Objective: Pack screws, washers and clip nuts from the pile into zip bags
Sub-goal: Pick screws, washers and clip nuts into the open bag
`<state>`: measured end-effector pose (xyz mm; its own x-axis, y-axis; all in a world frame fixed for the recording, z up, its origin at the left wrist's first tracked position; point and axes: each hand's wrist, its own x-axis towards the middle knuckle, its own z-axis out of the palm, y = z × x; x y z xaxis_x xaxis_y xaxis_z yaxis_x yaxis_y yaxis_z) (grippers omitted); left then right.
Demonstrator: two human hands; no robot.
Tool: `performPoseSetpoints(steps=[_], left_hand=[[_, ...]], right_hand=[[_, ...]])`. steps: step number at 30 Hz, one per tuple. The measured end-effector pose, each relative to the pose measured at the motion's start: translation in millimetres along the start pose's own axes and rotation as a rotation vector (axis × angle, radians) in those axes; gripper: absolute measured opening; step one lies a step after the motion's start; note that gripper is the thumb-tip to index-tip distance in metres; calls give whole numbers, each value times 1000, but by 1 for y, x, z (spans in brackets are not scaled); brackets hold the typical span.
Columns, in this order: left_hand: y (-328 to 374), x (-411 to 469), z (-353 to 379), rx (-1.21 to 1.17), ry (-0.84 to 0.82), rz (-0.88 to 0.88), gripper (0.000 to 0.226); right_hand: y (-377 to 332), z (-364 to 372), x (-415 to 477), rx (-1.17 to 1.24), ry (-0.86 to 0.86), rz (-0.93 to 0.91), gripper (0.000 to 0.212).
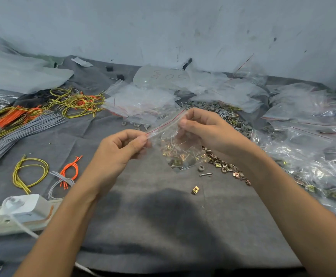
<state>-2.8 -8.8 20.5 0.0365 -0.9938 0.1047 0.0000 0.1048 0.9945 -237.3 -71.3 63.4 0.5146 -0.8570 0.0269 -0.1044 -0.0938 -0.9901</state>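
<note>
A small clear zip bag (178,150) with a red line at its top hangs above the grey cloth, holding screws, washers and gold clip nuts. My left hand (121,148) pinches the bag's left top corner. My right hand (203,128) pinches the top edge further right. A pile of gold clip nuts (226,166) lies under my right wrist, and grey washers with screws (226,114) are heaped behind my hands. One clip nut (195,190), a washer (201,168) and a screw (205,174) lie loose below the bag.
Stacks of empty zip bags (139,102) lie behind; filled bags (311,140) are heaped at right. Bundles of grey, orange and yellow-green wires (23,124) cover the left. A white power strip with a plug (21,210) sits at front left. A wall stands behind.
</note>
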Motion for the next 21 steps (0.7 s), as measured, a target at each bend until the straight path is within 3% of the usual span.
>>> performPoseSetpoints(steps=[12, 17, 19, 21], left_hand=[[24, -6, 36, 35, 104, 184, 30], [26, -6, 42, 19, 142, 239, 13], [25, -6, 42, 48, 152, 266, 4], [25, -6, 43, 99, 145, 289, 6]], right_hand=[[-9, -5, -20, 239, 70, 44, 7], [-5, -9, -28, 238, 9, 53, 10], [-5, -13, -31, 149, 2, 45, 23], [-13, -16, -32, -114, 8, -5, 38]])
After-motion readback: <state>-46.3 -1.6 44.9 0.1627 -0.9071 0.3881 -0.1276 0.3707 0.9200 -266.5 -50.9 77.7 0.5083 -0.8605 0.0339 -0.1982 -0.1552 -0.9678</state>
